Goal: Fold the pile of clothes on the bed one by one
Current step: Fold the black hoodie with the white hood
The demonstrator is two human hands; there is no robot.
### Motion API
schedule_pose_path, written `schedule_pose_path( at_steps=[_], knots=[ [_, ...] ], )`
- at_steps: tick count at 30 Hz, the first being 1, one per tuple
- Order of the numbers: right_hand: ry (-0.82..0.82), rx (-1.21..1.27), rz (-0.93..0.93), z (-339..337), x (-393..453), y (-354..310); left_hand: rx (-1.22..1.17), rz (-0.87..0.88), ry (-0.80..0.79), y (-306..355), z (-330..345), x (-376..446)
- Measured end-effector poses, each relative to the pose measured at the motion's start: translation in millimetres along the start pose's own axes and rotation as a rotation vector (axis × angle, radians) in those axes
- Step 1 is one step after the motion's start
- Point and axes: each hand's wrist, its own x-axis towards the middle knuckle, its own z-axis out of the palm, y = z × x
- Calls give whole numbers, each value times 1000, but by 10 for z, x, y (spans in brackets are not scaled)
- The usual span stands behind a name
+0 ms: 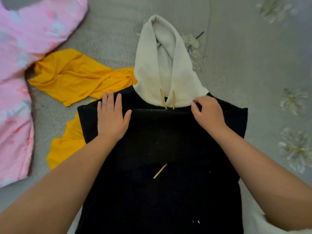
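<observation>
Pink floral bedding (25, 48) at ten o'clock, bunched up and pushed off the working patch. Beside it a yellow garment (76, 76), crumpled and unfolded, its lower edge running under the hoodie's left side; probably next in the pile.

Left hand (112, 115) just left of centre: fingers straight and spread, palm flat on the black cloth, holding nothing. My reading: it pins the shoulder area so the fabric cannot creep while the other hand works.

Black hoodie (160, 157) fills the centre and runs down to six o'clock, lying flat on the grey flowered bedspread (253, 65). The body is a neat black rectangle; no sleeves stick out at either side, so they seem already turned in. A fold edge crosses the chest between the two hands. Flecks of pale lint dot the cloth, and a loose tan cord end lies near the middle.

Cream hood (162, 65) at twelve o'clock, spread open and pointing away, two tan drawstrings (168, 99) hanging at its throat. It is not yet folded down.

Right hand (207, 112) at two o'clock from centre: fingers curled, tips pinching fabric where hood meets black shoulder. Likely taking hold to straighten the collar line or bring the hood over.
</observation>
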Motion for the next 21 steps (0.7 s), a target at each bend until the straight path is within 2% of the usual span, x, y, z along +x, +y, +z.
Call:
schedule_pose_path(
  at_steps=[4,14,18,21],
  knots=[
    [35,158,161,-6,716,-134,50,-96,-63,-112,196,331],
    [-21,472,573,383,1937,-142,34,-91,-112,-182,372,418],
    [-26,709,473,373,1875,-286,25,-79,-115,-175,355,413],
    [-30,638,196,211,1559,-394,2,-94,-121,-186,385,416]
  ],
)
